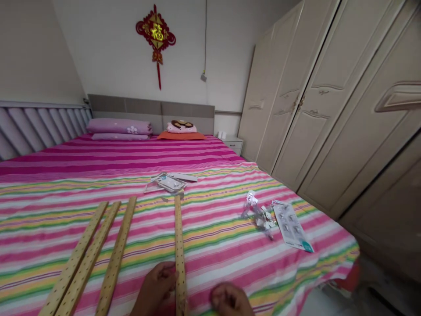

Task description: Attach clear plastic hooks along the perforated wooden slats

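Note:
A long wooden strip with rows of small holes lies in front of me, pointing away across the striped sheet. My left hand is closed at its left edge near the close end, thumb and fingers against the wood. To the right of the strip, apart from it, my right hand hovers low with curled fingers; whether something small sits in them is hidden. Further left lie three similar strips, the closest being this drilled wooden strip. Beyond the middle strip's far end rests an opened clear package.
On the right are small clear-and-white plastic pieces beside a blister card. Folded bedding and a pillow stack stand by the headboard. A wardrobe borders the bed's right side.

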Action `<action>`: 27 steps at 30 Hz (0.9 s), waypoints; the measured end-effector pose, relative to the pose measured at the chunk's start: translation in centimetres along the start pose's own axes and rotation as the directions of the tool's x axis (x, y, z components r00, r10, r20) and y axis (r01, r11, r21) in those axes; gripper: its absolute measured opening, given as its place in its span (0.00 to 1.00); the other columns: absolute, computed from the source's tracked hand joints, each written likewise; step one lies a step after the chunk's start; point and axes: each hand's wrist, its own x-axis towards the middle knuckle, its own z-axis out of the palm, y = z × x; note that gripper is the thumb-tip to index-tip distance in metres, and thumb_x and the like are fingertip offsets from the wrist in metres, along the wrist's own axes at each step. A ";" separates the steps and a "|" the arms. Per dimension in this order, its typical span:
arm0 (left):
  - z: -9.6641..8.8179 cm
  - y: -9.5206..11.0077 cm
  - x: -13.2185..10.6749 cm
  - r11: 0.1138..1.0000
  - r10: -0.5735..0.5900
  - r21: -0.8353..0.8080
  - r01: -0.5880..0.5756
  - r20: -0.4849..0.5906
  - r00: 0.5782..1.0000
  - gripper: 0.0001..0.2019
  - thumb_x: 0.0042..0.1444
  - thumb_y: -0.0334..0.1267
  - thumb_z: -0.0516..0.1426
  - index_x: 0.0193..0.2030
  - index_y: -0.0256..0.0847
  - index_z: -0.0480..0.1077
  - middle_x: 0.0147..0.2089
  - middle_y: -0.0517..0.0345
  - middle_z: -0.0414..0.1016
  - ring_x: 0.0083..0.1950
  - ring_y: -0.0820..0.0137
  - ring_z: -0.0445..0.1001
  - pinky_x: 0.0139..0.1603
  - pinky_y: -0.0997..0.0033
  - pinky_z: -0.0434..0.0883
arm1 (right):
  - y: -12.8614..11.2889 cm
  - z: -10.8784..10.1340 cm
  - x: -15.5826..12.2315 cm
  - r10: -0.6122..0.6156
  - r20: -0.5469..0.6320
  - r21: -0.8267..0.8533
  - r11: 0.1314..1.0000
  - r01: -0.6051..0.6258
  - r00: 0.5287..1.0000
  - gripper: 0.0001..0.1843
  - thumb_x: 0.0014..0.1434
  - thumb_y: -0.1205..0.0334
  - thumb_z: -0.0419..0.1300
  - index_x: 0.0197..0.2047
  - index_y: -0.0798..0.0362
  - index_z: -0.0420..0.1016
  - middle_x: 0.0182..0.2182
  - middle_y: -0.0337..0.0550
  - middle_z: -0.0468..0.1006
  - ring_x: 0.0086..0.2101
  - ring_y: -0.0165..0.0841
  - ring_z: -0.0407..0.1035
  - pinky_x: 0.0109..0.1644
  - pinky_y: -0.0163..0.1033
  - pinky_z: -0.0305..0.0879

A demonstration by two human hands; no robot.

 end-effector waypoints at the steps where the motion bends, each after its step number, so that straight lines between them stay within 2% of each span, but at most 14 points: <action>1: 0.0 0.1 0.0 1.000 -0.002 -0.016 0.002 0.002 1.000 0.24 0.29 0.48 0.66 0.33 0.36 0.71 0.20 0.64 0.68 0.19 0.76 0.64 0.18 0.79 0.54 | -1.3 -1.6 0.8 -0.079 -0.069 -0.036 0.996 0.077 0.994 0.22 0.41 0.41 0.65 0.22 0.54 0.75 0.17 0.38 0.71 0.20 0.28 0.62 0.26 0.34 0.59; 4: -0.1 0.3 -0.1 0.999 0.011 -0.040 -0.011 0.006 1.000 0.25 0.29 0.53 0.66 0.31 0.36 0.72 0.19 0.63 0.68 0.19 0.76 0.63 0.18 0.79 0.54 | -5.4 -6.9 3.2 -0.238 -0.285 -0.237 0.956 0.172 0.929 0.21 0.43 0.43 0.64 0.25 0.54 0.76 0.20 0.41 0.74 0.24 0.32 0.66 0.28 0.35 0.62; 6: -0.3 0.3 -0.1 0.999 0.004 -0.032 -0.004 -0.008 1.000 0.25 0.28 0.54 0.66 0.30 0.36 0.72 0.20 0.62 0.69 0.20 0.76 0.63 0.18 0.78 0.55 | -7.7 -10.3 4.5 -0.326 -0.438 -0.368 0.915 0.164 0.838 0.21 0.42 0.43 0.62 0.26 0.55 0.76 0.22 0.42 0.75 0.24 0.33 0.66 0.28 0.36 0.63; 7: -0.5 0.3 -0.1 1.000 -0.002 -0.027 0.002 -0.014 1.000 0.25 0.28 0.54 0.66 0.30 0.37 0.72 0.20 0.62 0.69 0.20 0.75 0.64 0.18 0.78 0.55 | -8.5 -11.8 5.0 -0.369 -0.513 -0.423 0.894 0.147 0.775 0.21 0.42 0.43 0.61 0.27 0.54 0.76 0.22 0.42 0.75 0.23 0.33 0.66 0.28 0.37 0.63; 9: -0.7 0.2 0.1 1.000 -0.013 -0.022 0.013 -0.007 1.000 0.25 0.29 0.55 0.66 0.30 0.37 0.72 0.21 0.62 0.70 0.21 0.74 0.65 0.19 0.78 0.56 | -9.7 -14.2 5.7 -0.448 -0.572 -0.506 0.852 0.135 0.687 0.20 0.43 0.44 0.60 0.28 0.54 0.76 0.22 0.43 0.76 0.23 0.34 0.66 0.28 0.37 0.63; 11: -0.9 0.0 0.3 1.000 -0.020 -0.018 0.020 0.000 1.000 0.24 0.31 0.55 0.65 0.30 0.37 0.73 0.22 0.61 0.70 0.21 0.74 0.66 0.19 0.78 0.58 | -10.5 -15.9 6.3 -0.507 -0.574 -0.570 0.811 0.131 0.643 0.19 0.44 0.46 0.58 0.28 0.54 0.75 0.22 0.44 0.76 0.23 0.34 0.66 0.27 0.38 0.63; 13: -1.1 -0.2 0.5 1.000 -0.022 -0.012 0.022 -0.013 1.000 0.23 0.32 0.55 0.65 0.30 0.37 0.73 0.22 0.61 0.71 0.22 0.73 0.67 0.20 0.77 0.59 | -11.1 -16.8 7.0 -0.536 -0.540 -0.627 0.771 0.115 0.649 0.18 0.45 0.48 0.56 0.28 0.54 0.75 0.22 0.45 0.76 0.23 0.35 0.67 0.28 0.38 0.63; 19: -1.3 -0.6 0.9 1.000 -0.017 -0.010 0.017 -0.007 1.000 0.22 0.35 0.54 0.64 0.30 0.37 0.73 0.22 0.61 0.71 0.22 0.73 0.67 0.20 0.77 0.59 | -12.9 -17.6 11.2 -0.532 -0.364 -0.781 0.622 0.061 0.765 0.15 0.48 0.54 0.52 0.29 0.54 0.77 0.26 0.47 0.79 0.27 0.37 0.70 0.33 0.38 0.64; 23: -1.3 -0.6 0.9 0.999 -0.033 -0.023 0.032 -0.027 0.999 0.22 0.34 0.54 0.65 0.29 0.38 0.72 0.22 0.60 0.71 0.21 0.73 0.67 0.19 0.78 0.58 | -13.4 -17.9 14.4 -0.502 -0.347 -0.802 0.596 0.026 0.793 0.14 0.49 0.58 0.52 0.29 0.54 0.78 0.26 0.46 0.79 0.28 0.37 0.71 0.32 0.37 0.61; 27: -1.3 -0.7 1.0 0.997 -0.052 -0.050 0.051 -0.027 0.998 0.22 0.33 0.55 0.65 0.29 0.38 0.72 0.22 0.60 0.72 0.20 0.73 0.67 0.18 0.78 0.57 | -13.5 -18.0 16.3 -0.458 -0.372 -0.822 0.567 -0.057 0.807 0.12 0.49 0.60 0.55 0.26 0.54 0.78 0.24 0.46 0.79 0.27 0.36 0.70 0.28 0.35 0.56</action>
